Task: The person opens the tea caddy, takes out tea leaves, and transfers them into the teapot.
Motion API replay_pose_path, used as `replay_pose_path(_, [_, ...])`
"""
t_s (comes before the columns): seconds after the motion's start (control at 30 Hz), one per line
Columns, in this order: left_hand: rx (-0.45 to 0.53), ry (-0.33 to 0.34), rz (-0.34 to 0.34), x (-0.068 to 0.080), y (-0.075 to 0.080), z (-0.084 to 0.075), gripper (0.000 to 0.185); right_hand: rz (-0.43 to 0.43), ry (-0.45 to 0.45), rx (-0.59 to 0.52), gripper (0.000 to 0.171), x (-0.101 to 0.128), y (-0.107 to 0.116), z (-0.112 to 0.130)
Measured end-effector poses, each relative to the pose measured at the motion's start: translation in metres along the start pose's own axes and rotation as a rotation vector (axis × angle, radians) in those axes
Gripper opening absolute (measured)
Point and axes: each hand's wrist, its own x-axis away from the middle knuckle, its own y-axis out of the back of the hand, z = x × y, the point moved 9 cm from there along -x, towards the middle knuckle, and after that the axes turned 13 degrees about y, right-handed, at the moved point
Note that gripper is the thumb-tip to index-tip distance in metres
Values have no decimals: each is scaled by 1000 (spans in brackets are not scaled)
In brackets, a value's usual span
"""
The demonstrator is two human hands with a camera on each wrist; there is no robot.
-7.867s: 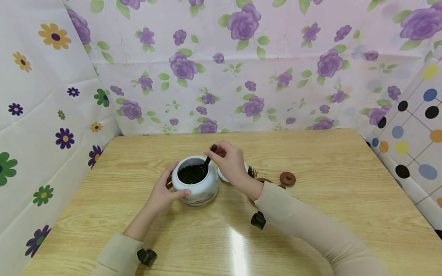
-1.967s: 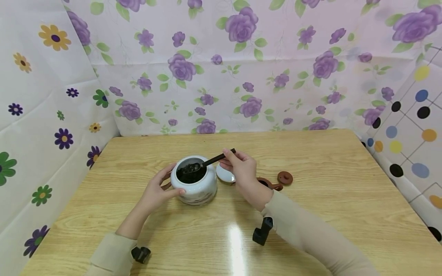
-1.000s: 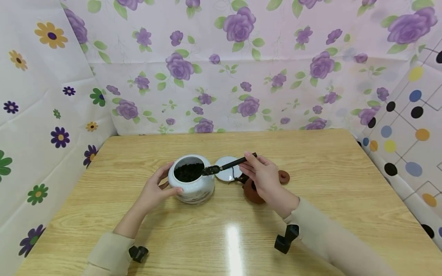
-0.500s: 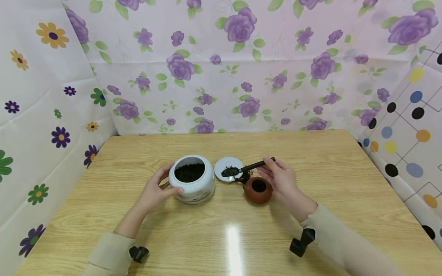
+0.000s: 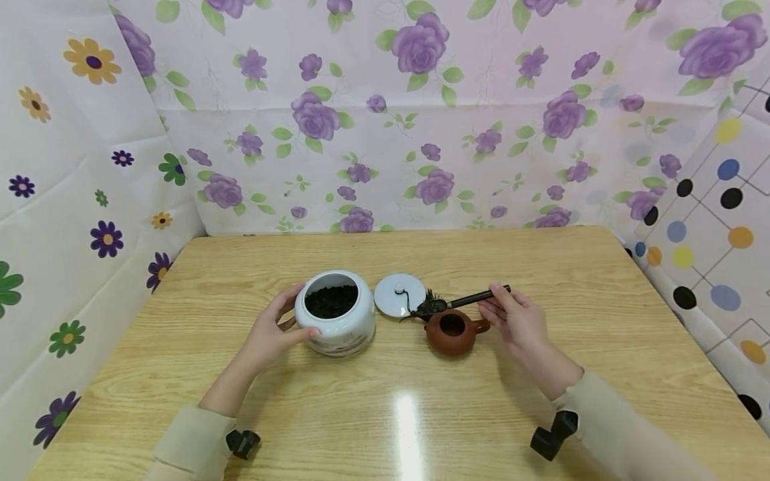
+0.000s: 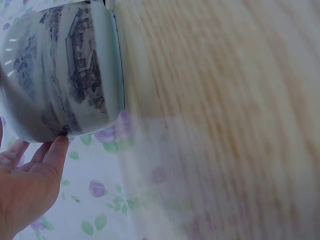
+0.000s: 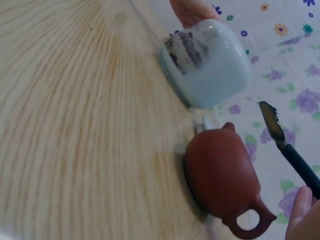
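Note:
My left hand (image 5: 271, 334) grips the side of a white porcelain jar (image 5: 349, 337), thumb in front and fingers behind. Dark tea leaves (image 5: 331, 302) lie inside. My right hand (image 5: 522, 329) pinches the black handle of a tea scoop (image 5: 475, 298), whose bowl carries dark leaves. In the head view that bowl appears just behind and left of the mouth of a brown clay teapot (image 5: 445, 342). The right wrist view has the scoop (image 7: 300, 165) held above the teapot (image 7: 222, 170), apart from it. The teapot stands uncovered, handle toward my right hand.
A white knobbed lid (image 5: 391, 306) lies between jar and teapot. Beside it is a dark bristly thing (image 5: 432, 294) with a thin curved dark strand, partly hidden by the scoop. All stand on a wooden table (image 5: 337, 414). Flowered cloth (image 5: 373, 160) hangs behind.
The right hand lifts the loaded scoop out of the jar and carries it right, past the white lid, to the teapot. The left hand stays on the jar.

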Motion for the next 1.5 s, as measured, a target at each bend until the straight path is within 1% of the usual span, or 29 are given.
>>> replay_pose_path(0.2, [2, 5, 1, 1, 0, 0, 82, -1, 7, 1, 9, 1, 16, 5])
replay_pose_path(0.33, [7, 1, 2, 1, 0, 0, 82, 5, 28, 20, 7, 0, 23, 9])
replay_pose_path(0.5, [3, -2, 0, 1, 0, 0, 82, -5, 70, 87, 10, -2, 28, 15])
replay_pose_path(0.6, [2, -3, 2, 1, 0, -1, 82, -2, 102, 150, 15, -4, 29, 19])
replay_pose_path(0.73, [2, -2, 5, 1, 0, -2, 82, 14, 138, 223, 19, -6, 27, 25])
replay_pose_path(0.87, [1, 5, 4, 1, 0, -2, 83, 32, 173, 292, 18, -8, 22, 30])
replay_pose_path(0.97, [-1, 5, 3, 1, 0, -1, 82, 37, 217, 374, 17, -9, 18, 35])
replay_pose_path(1.13, [0, 5, 3, 1, 0, -1, 82, 74, 314, 587, 21, -7, 9, 46])
replay_pose_path(1.27, [0, 10, 1, 1, 1, 0, 83, 117, 430, 765, 31, -2, -1, 56])
replay_pose_path(1.4, [0, 16, -2, 0, 1, 0, 83, 135, 579, 927, 33, 4, -13, 66])
replay_pose_path(1.5, [2, 20, -3, 0, 1, 1, 83, 158, 661, 980, 29, 7, -21, 70])
